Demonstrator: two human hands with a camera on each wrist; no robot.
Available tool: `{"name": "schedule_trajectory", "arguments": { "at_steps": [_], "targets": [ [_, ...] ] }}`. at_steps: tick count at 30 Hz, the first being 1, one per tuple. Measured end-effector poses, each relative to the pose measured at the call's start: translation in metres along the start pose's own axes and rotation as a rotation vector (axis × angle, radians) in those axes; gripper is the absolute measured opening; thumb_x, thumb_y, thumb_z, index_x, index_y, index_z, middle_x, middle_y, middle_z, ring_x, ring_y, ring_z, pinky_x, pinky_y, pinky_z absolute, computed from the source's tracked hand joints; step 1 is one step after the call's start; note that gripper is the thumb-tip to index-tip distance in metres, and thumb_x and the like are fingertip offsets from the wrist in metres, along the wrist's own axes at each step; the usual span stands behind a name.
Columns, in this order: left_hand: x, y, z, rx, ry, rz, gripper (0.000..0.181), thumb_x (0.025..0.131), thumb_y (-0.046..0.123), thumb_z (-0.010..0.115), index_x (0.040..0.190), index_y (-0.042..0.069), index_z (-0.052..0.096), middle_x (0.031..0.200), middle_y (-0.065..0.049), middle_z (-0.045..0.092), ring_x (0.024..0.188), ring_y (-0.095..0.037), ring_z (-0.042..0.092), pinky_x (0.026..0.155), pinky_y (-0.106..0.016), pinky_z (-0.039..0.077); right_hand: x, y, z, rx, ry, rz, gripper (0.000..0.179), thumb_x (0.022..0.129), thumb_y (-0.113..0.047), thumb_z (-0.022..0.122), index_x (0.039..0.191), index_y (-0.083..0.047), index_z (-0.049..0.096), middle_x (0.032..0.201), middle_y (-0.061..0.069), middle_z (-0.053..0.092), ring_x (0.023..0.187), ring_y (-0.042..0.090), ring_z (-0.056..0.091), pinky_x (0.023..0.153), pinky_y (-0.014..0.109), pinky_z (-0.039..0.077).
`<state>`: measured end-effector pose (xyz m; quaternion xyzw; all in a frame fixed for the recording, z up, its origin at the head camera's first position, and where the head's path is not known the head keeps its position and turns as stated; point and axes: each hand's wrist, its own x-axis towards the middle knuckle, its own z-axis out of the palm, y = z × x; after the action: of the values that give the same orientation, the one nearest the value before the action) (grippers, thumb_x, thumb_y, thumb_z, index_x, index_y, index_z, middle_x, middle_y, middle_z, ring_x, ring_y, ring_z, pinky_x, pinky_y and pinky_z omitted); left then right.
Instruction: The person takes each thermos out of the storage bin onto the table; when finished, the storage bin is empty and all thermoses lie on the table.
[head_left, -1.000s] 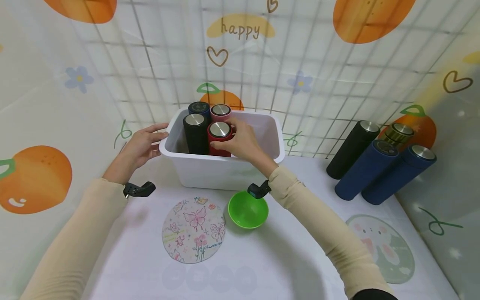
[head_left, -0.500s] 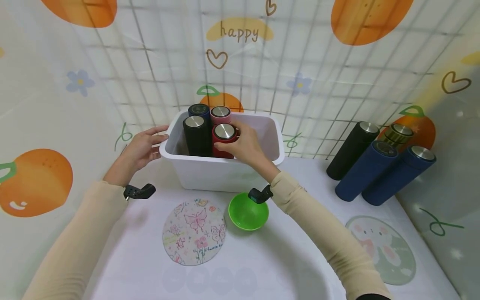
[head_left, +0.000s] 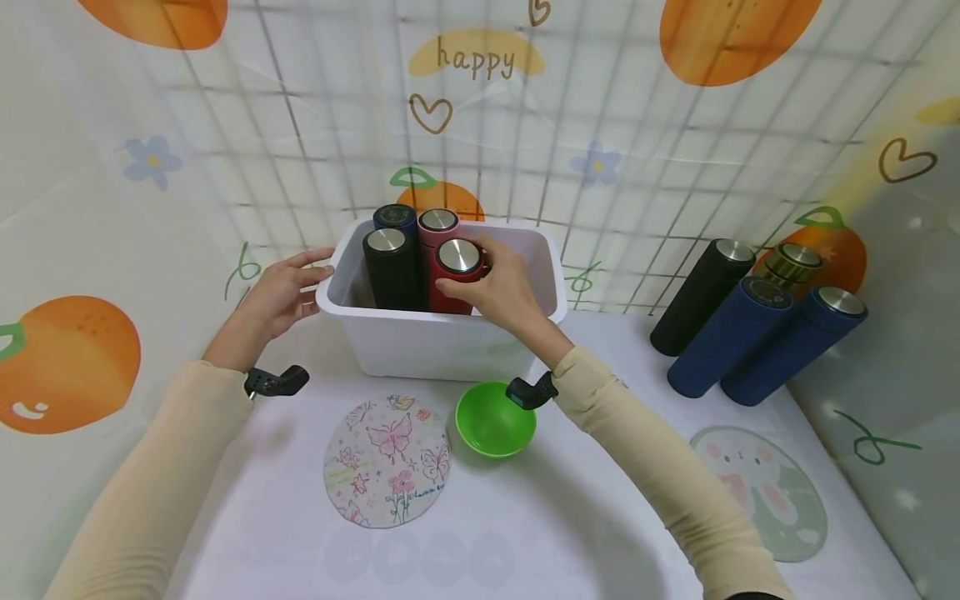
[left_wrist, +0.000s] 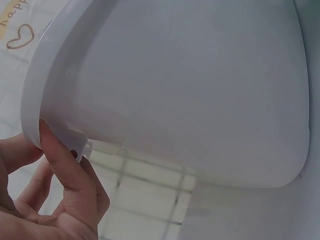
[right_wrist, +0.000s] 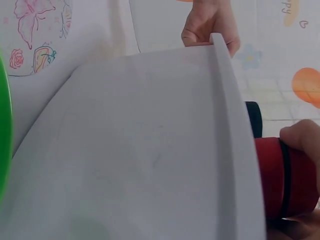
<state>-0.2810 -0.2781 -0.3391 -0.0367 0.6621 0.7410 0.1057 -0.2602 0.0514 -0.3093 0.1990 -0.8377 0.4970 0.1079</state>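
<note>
In the head view a white plastic bin (head_left: 442,343) stands on the table. My left hand (head_left: 281,296) pinches its left rim; the left wrist view shows the thumb and a finger (left_wrist: 65,165) at the lip. My right hand (head_left: 506,283) grips a red thermos (head_left: 453,279) near its steel-topped lid, inside the bin by the front wall. The right wrist view shows fingers around the red thermos (right_wrist: 272,175), above the rim. Beside it in the bin stand a black thermos (head_left: 393,271), a dark blue thermos (head_left: 394,217) and a pink thermos (head_left: 438,223). Their bases are hidden.
A green bowl (head_left: 495,421) and a round butterfly mat (head_left: 386,462) lie in front of the bin. At right stand a black thermos (head_left: 701,296), a gold-green one (head_left: 790,262) and two blue ones (head_left: 727,337). A green rabbit mat (head_left: 795,525) lies near the right edge.
My right hand has moved the red thermos to the right inside the bin, away from the black thermos. The left hand stays at the rim.
</note>
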Motion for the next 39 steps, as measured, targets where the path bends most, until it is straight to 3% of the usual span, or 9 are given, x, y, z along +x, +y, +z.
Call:
{"name": "schedule_trajectory", "arguments": {
  "at_steps": [11, 17, 31, 39],
  "targets": [
    [0.0, 0.0, 0.002, 0.016, 0.012, 0.003, 0.056, 0.099, 0.018, 0.064, 0.151, 0.013, 0.043, 0.121, 0.0, 0.058, 0.089, -0.015, 0.065, 0.071, -0.023, 0.055, -0.008, -0.016, -0.016, 0.047, 0.025, -0.073, 0.062, 0.079, -0.022, 0.087, 0.134, -0.01, 0.061, 0.111, 0.002, 0.067, 0.089, 0.014, 0.062, 0.077, 0.029, 0.054],
    [0.0, -0.001, 0.002, 0.029, 0.018, 0.002, 0.056, 0.1, 0.018, 0.063, 0.152, 0.013, 0.043, 0.124, -0.001, 0.056, 0.09, -0.016, 0.065, 0.071, -0.023, 0.055, -0.013, -0.024, -0.025, 0.004, 0.065, -0.105, 0.059, 0.076, -0.025, 0.089, 0.127, -0.01, 0.065, 0.104, 0.0, 0.069, 0.083, 0.013, 0.061, 0.073, 0.027, 0.051],
    [0.0, 0.002, 0.003, 0.046, 0.022, 0.012, 0.057, 0.099, 0.02, 0.065, 0.152, 0.013, 0.043, 0.124, 0.0, 0.057, 0.091, -0.015, 0.065, 0.072, -0.023, 0.055, -0.023, -0.044, -0.055, 0.033, 0.135, -0.128, 0.055, 0.077, -0.025, 0.088, 0.124, -0.007, 0.066, 0.109, 0.003, 0.07, 0.087, 0.017, 0.065, 0.081, 0.032, 0.055],
    [-0.001, 0.001, 0.003, 0.041, 0.017, -0.007, 0.058, 0.099, 0.02, 0.065, 0.153, 0.014, 0.042, 0.126, 0.0, 0.055, 0.094, -0.016, 0.064, 0.074, -0.024, 0.055, -0.028, -0.05, -0.069, 0.073, 0.164, -0.189, 0.052, 0.076, -0.021, 0.088, 0.122, -0.009, 0.067, 0.107, -0.001, 0.071, 0.086, 0.013, 0.066, 0.081, 0.031, 0.056]
  ]
}}
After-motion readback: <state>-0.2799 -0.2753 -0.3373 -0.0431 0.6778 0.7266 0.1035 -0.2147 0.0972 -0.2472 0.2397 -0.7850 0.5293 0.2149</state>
